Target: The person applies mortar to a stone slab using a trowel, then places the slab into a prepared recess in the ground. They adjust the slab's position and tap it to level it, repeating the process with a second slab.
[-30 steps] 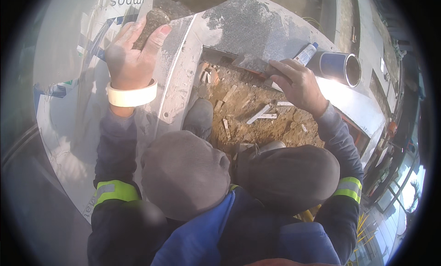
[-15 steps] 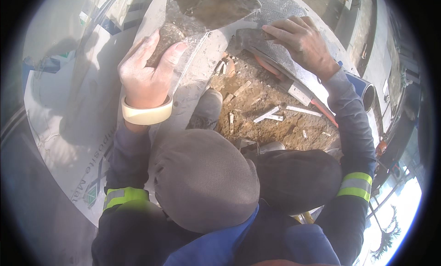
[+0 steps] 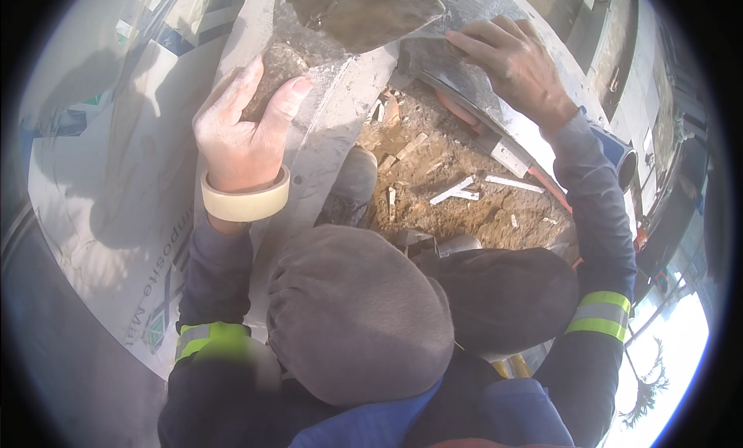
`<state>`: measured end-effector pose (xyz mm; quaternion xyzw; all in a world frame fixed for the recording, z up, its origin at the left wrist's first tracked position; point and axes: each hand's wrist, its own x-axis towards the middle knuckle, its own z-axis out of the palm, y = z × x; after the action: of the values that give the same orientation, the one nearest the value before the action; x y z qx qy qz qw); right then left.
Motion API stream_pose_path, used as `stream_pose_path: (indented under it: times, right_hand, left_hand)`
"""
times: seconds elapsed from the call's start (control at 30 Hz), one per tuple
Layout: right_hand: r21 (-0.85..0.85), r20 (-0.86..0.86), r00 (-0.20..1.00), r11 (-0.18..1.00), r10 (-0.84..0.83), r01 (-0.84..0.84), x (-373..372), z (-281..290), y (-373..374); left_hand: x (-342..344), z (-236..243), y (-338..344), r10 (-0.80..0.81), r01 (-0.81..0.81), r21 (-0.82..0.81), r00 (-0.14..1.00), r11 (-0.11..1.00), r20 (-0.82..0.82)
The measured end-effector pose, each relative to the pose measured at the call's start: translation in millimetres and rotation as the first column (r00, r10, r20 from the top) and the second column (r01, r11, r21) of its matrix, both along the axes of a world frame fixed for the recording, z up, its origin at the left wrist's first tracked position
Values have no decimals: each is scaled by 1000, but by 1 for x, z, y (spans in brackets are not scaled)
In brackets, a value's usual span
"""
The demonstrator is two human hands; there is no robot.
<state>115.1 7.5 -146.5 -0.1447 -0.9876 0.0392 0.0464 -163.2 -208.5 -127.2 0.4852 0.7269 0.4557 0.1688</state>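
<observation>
My left hand (image 3: 241,142) curves its thumb and fingers around a rounded, rough brown lump (image 3: 276,70). That lump rests on a pale, dusty board (image 3: 329,115). A roll of cream tape (image 3: 246,199) circles my left wrist like a bracelet. Farther right, my right hand (image 3: 507,65) has thumb and fingertips drawn together at the end of a thin pale strip (image 3: 423,35). The strip lies over a grey, dusty surface (image 3: 464,7). Between the hands, at the far edge, sits a large brown piece (image 3: 368,15) with a smooth face; its material is unclear.
Below the hands, brown dirt (image 3: 422,158) is strewn with white strips (image 3: 453,189). An orange-red rod (image 3: 549,189) runs beside a pipe end (image 3: 625,165) at right. A printed white sheet (image 3: 93,208) covers the left. My knees (image 3: 360,316) are close in front.
The right fingers have shifted slightly, and a thin pale strip now shows at their tips. My left hand stays around the brown lump. The view has tilted a little.
</observation>
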Motion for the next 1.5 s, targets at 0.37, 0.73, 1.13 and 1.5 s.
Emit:
stream_pose_path:
  times: [0.37, 0.73, 1.13, 1.5]
  right_hand:
    - [-680, 126, 887, 612, -444, 403, 49, 35, -61]
    - [-860, 54, 796, 377, -603, 344, 43, -107, -163]
    - [-628, -245, 695, 657, -676, 417, 15, -174, -149]
    - [-640, -351, 537, 615, -767, 460, 3, -173, -164]
  left_hand:
    - [3, 5, -7, 40, -39, -18, 999, 999, 37]
    - [17, 3, 0, 49, -49, -3, 983, 999, 179]
    - [18, 16, -18, 83, -76, -52, 987, 996, 140]
    - [12, 9, -16, 71, -63, -44, 975, 997, 209]
